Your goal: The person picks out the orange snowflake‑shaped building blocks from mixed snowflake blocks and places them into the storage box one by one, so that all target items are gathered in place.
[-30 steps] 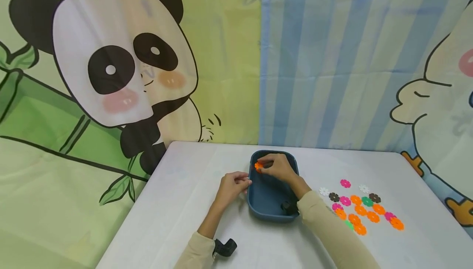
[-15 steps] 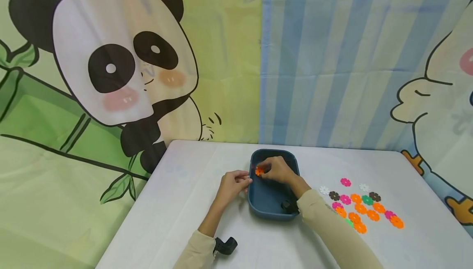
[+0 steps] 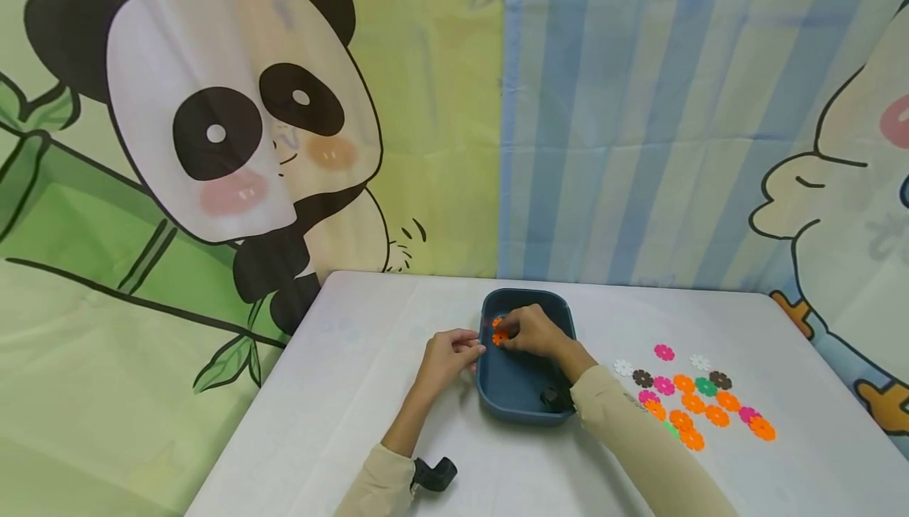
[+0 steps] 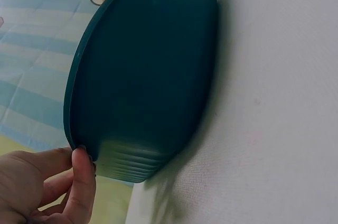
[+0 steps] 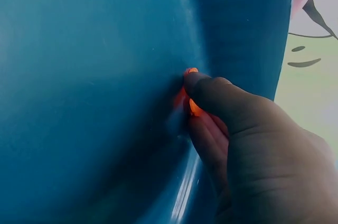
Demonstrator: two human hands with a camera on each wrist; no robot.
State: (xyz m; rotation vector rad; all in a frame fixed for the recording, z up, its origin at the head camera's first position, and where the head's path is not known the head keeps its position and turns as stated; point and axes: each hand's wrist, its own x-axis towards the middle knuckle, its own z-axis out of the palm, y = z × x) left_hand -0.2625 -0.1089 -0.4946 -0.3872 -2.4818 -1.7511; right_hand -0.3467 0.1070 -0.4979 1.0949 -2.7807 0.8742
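Observation:
A dark blue rectangular basin (image 3: 513,389) stands on the white table. My left hand (image 3: 446,357) pinches its left rim, thumb and fingertips meeting at the edge in the left wrist view. Inside the basin, near the far left, my right hand (image 3: 537,331) pinches an orange flower-shaped plastic disc (image 5: 194,109) between thumb and fingers, close to the wall. Orange shows on both sides of the fingertips, and I cannot tell whether it is one disc or two. The fingers hide much of it.
Right of the basin lie several loose flower discs, among them orange (image 3: 717,416), pink (image 3: 663,353), white (image 3: 699,362), brown (image 3: 720,380) and green (image 3: 705,387). Some overlap. A printed panda curtain (image 3: 426,106) hangs behind the table (image 3: 298,438).
My right hand has shifted slightly down and toward me inside the basin, with orange still at its fingertips. My left hand stays at the rim.

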